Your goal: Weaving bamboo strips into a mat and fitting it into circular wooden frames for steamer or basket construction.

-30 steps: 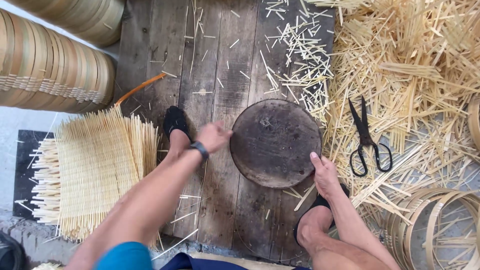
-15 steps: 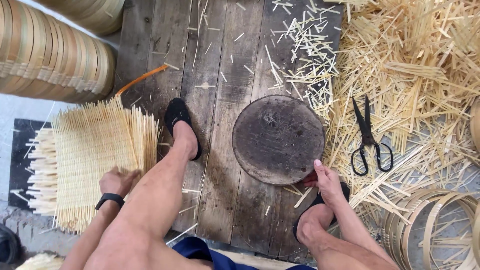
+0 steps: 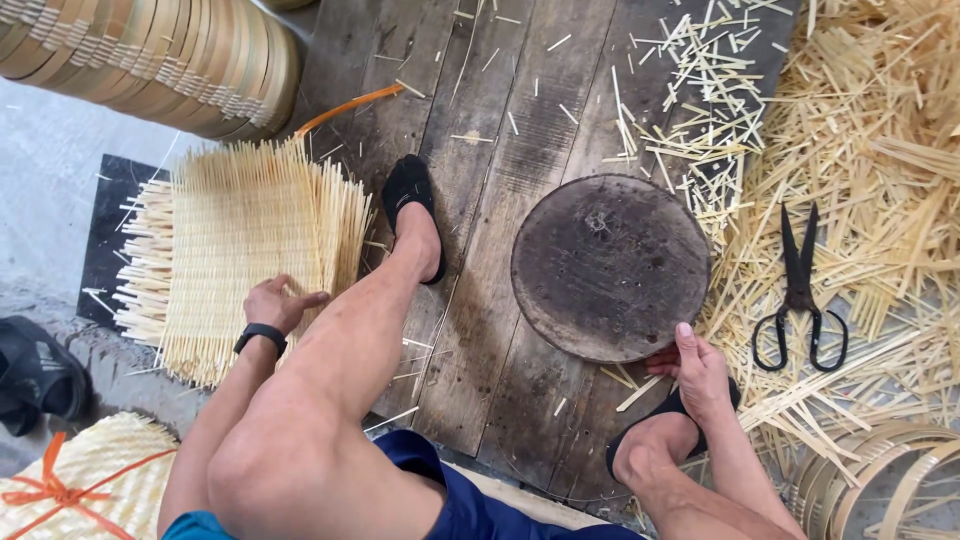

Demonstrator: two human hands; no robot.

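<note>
Fingers of the left hand (image 3: 275, 303) lie curled on the near edge of the stack of woven bamboo mats (image 3: 235, 255), thumb side towards the leg, gripping the top sheet rather than lying flat on it. Those of the right hand (image 3: 698, 365) press close together against the near rim of the round wooden board (image 3: 610, 265), the thumb tucked under the edge by the sandal.

That stack sits on the plank floor (image 3: 500, 150) to the left of the left foot, partly over a dark slab; the board lies between the two feet, and the black scissors (image 3: 800, 290) rest to its right on the heap of bamboo strips (image 3: 880, 150). Rolled bamboo hoops (image 3: 170, 50) are stacked at the top left.

To lift one mat cleanly, it seems best to take only the top sheet at its edge and raise it evenly, since the loose ends of the slats stick out all round and could catch or slip out of the weave. Holding the board steady with the right hand looks sensible meanwhile.
</note>
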